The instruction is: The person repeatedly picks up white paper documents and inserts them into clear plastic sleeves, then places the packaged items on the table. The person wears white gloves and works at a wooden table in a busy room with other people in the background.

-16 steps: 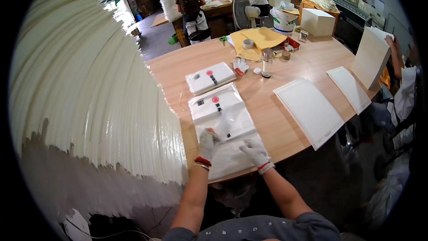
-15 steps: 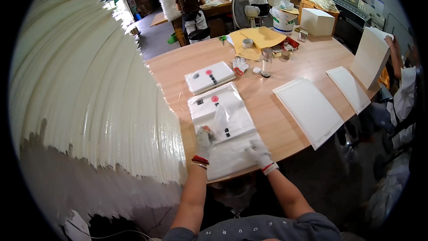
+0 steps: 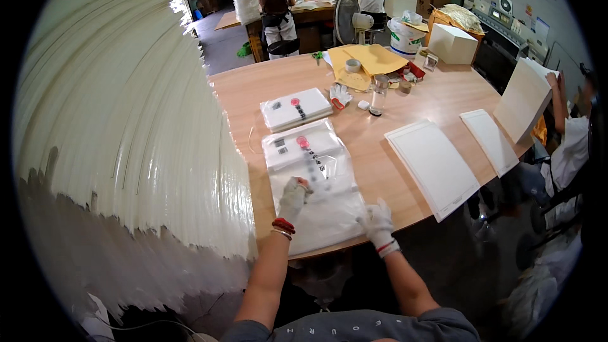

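Printed plastic bag [image 3: 323, 212] lies on the surface [image 3: 437, 92], before you | your left hand [image 3: 295, 196]: curled on film, pinch can't be told | your right hand [image 3: 377, 223]: at bag's right edge, grip unclear | done: bag laid out; left: creases unsmoothed | folded bag pile [image 3: 285, 111] beyond

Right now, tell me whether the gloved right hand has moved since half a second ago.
Yes: the gloved right hand has moved to the right, judged against the clear cylindrical bottle.
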A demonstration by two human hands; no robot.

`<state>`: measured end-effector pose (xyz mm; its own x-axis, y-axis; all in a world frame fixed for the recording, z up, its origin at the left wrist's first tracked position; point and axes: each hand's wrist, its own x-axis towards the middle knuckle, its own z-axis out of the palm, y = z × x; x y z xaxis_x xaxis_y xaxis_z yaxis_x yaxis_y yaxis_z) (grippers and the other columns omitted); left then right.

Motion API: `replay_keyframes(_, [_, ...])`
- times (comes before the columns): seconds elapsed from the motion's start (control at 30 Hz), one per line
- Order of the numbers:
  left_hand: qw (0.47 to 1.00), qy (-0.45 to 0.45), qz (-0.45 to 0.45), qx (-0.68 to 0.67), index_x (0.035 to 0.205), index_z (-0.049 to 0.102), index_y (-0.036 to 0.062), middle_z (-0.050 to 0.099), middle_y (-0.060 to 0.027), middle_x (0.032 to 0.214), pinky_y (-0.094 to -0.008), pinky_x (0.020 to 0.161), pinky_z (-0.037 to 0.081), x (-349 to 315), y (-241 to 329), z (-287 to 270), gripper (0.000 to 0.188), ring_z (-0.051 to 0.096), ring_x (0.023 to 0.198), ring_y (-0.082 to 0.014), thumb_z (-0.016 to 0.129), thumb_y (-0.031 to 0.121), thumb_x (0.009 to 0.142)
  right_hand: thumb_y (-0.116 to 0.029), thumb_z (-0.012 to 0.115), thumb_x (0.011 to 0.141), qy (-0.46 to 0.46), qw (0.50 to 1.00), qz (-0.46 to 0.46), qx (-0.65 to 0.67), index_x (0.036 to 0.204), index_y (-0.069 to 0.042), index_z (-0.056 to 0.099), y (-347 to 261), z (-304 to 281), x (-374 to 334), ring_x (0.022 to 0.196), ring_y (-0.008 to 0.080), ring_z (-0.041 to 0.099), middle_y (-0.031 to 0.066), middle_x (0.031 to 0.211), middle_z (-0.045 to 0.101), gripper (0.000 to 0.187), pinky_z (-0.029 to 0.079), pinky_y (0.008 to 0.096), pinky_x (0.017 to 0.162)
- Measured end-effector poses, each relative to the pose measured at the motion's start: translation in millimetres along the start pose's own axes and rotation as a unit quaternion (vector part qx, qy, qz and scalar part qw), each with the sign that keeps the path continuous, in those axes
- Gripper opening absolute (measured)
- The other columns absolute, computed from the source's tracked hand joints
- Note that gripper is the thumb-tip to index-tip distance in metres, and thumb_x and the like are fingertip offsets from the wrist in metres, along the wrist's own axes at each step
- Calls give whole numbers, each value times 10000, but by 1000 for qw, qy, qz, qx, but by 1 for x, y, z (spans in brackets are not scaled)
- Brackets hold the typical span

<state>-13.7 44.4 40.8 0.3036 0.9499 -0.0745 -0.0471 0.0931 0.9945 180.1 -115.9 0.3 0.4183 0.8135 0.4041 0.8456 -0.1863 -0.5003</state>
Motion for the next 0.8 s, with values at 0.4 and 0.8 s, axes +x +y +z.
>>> replay_keyframes(0.4, [906,-132,146,375,1185,477,0,663,-82,814,-281,626,473,-41,83,50,367,583,671,-144,551,148,857,-250,468,883,-308,927,-213,-20,1073,-60,579,-52,51,-6,878,315,592,141,1039,595,290,470,415,798])
replay_keyframes(0.8, [823,17,395,408,1103,511,-5,615,-165,930,-396,746,482,-139,96,32,406,593,861,-318,659,45,729,-289,736,642,-55,983,-62,-161,1187,-24,455,199,-163,-8,1123,344,456,194,1219,480,668,367,395,954])
